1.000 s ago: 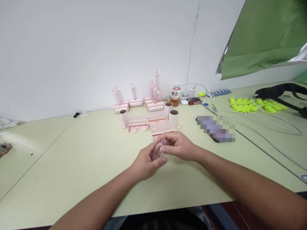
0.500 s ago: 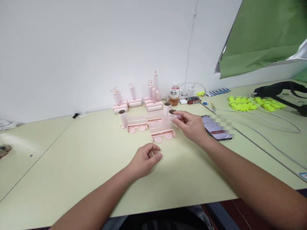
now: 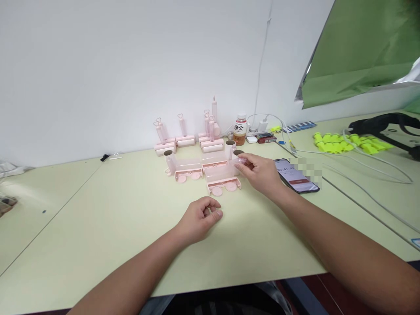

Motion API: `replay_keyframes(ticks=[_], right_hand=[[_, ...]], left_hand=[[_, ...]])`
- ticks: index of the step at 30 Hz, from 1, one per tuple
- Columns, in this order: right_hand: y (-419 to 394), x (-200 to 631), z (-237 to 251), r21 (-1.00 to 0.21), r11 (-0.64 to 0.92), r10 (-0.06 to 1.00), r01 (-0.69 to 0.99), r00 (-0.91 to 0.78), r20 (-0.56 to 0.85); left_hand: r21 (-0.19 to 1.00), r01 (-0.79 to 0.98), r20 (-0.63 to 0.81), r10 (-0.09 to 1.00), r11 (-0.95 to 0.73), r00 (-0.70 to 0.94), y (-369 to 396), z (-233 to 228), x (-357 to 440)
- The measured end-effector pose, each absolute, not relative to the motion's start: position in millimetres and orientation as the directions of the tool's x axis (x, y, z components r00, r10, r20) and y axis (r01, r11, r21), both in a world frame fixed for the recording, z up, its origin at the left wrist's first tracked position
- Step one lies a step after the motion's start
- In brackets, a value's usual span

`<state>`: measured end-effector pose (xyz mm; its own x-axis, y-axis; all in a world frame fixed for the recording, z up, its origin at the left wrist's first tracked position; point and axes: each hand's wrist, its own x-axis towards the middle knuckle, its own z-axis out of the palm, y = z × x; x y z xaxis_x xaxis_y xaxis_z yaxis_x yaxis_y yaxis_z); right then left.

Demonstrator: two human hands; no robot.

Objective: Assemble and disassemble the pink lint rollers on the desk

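My right hand [image 3: 260, 174] is stretched forward and pinches a small clear pink piece [image 3: 242, 161] between thumb and fingers. It holds the piece just beside a white paper roll [image 3: 237, 154] and above a pink plastic cover with two round caps [image 3: 223, 185]. My left hand [image 3: 200, 219] rests on the pale green table [image 3: 108, 210] nearer to me. Its fingers are curled and nothing shows inside them. More pink covers [image 3: 187, 169] and a second roll [image 3: 169, 160] lie to the left of the right hand.
Upright pink handles on bases [image 3: 183, 133] stand by the wall. Right of them are a bottle [image 3: 240, 129] and a charger with white cables [image 3: 328, 153]. A phone [image 3: 296, 175] lies beside my right hand. Yellow parts [image 3: 348, 143], a black tool [image 3: 387, 124] and a green sheet [image 3: 361, 48] fill the right.
The two hands held the pink piece together in front of me. My right hand has carried it forward and right to the rolls, while the left stayed behind, curled.
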<state>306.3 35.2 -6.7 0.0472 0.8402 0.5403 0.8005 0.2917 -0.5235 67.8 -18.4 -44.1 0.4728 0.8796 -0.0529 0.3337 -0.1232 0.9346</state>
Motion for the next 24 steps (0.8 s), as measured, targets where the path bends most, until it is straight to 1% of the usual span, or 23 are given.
replay_keyframes(ticks=[4,8,11,15,19,24], right_hand=[[37.4,306.6,-8.4,-0.524,0.299,0.837,0.798,0.044,0.545],[34.7,306.0,-7.0,-0.556,0.304,0.835,0.774,0.065,0.547],[28.5,306.5,-1.5,-0.586,0.301,0.814,0.752,0.117,0.569],[23.4,311.4,6.8,-0.569,0.231,0.784,0.789,0.195,0.589],[28.5,317.6,7.2,-0.548,0.161,0.850,0.821,0.166,0.499],[36.0,319.2,1.2,-0.524,0.146,0.904,0.839,0.103,0.416]], left_hand=[[0.932,0.339,-0.051,0.878,-0.129,0.475,-18.1,-44.2,67.7],[0.928,0.351,-0.059,0.881,-0.125,0.470,-18.1,-43.9,67.8],[0.929,0.351,-0.067,0.879,-0.118,0.472,-18.1,-44.5,67.5],[0.933,0.342,-0.070,0.879,-0.109,0.471,-18.3,-45.2,67.2],[0.931,0.343,-0.053,0.882,-0.126,0.468,-18.5,-43.6,67.2],[0.929,0.349,-0.057,0.882,-0.125,0.468,-18.9,-41.4,67.4]])
